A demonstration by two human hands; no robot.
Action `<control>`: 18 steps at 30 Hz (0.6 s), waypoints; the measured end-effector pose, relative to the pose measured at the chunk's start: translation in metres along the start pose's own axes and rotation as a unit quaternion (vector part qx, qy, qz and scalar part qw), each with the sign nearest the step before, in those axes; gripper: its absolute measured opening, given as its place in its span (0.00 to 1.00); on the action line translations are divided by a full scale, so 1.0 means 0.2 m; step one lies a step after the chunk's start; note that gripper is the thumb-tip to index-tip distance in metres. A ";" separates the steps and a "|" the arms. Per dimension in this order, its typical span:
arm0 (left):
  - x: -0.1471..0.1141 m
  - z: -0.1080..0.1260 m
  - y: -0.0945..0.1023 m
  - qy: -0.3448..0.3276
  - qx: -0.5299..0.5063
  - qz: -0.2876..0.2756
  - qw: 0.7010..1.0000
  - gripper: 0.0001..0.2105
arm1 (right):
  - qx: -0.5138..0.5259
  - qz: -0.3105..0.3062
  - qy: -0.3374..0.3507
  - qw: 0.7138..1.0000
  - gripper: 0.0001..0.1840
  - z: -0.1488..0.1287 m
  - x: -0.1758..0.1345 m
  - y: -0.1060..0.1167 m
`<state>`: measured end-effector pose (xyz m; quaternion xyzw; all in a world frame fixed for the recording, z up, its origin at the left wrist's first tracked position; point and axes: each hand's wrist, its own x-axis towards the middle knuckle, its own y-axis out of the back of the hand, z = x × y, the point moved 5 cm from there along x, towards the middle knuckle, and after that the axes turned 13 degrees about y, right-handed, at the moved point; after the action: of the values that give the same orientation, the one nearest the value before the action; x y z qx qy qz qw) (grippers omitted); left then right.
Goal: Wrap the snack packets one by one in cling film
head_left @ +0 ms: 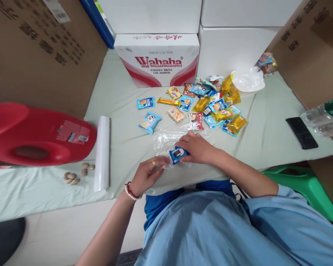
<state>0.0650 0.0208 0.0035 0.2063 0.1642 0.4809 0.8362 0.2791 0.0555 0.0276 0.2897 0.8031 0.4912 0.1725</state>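
Observation:
A clear plastic bag [163,141] lies on the cloth-covered table in front of me. My left hand [148,173], wearing a ring and bracelets, pinches the bag's near left edge between closed fingers. Over the bag, my right hand [197,147] has its fingers curled around a small dark blue snack packet [177,154]; its right end is hidden under that hand. Whether the packet is inside the bag or on top of it I cannot tell. Just beyond are a light blue snack packet [150,122], a clear-wrapped snack [175,114] and a red-brown packet [196,121].
Several yellow and blue snack packets [218,105] are heaped beside a white bowl [249,79]. A Wahaha carton [159,61] stands behind. To the left are a plastic film roll [102,153], a red jug [44,133] and walnuts [72,178]; to the right, a phone [302,132].

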 end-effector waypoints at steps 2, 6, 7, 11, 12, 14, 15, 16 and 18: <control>-0.03 -0.02 0.01 0.000 -0.009 0.013 1.000 0.07 | -0.043 -0.039 -0.007 0.998 0.27 -0.04 0.00 -0.01; -0.05 -0.05 0.01 0.004 -0.033 0.025 0.999 0.07 | -0.076 -0.020 -0.026 0.997 0.24 -0.05 -0.06 0.02; -0.05 -0.05 0.00 0.005 -0.036 0.024 0.999 0.07 | -0.077 -0.011 -0.032 0.996 0.25 -0.04 -0.08 0.03; -0.04 -0.05 0.00 0.010 -0.028 0.027 0.999 0.08 | -0.072 -0.012 -0.057 0.996 0.27 0.00 -0.14 0.00; -0.04 -0.05 0.00 0.012 -0.025 0.032 0.999 0.08 | -0.069 -0.004 -0.061 0.996 0.28 0.01 -0.16 -0.01; -0.04 -0.06 0.01 0.013 -0.024 0.043 0.999 0.08 | -0.057 0.041 -0.057 0.996 0.31 0.01 -0.21 0.00; -0.05 -0.06 0.02 0.011 -0.025 0.050 0.998 0.08 | -0.047 0.071 -0.049 0.995 0.34 0.01 -0.25 0.01; -0.05 -0.07 0.02 0.009 -0.027 0.057 0.998 0.08 | -0.037 0.098 -0.040 0.994 0.39 0.01 -0.30 0.01; -0.06 -0.08 0.03 0.002 -0.031 0.067 0.997 0.07 | -0.023 0.132 -0.037 0.990 0.47 0.03 -0.40 -0.01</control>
<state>0.0482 0.0165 -0.0059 0.1903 0.1367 0.5410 0.8077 0.3424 0.0082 0.0231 0.4066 0.7398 0.5169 0.1422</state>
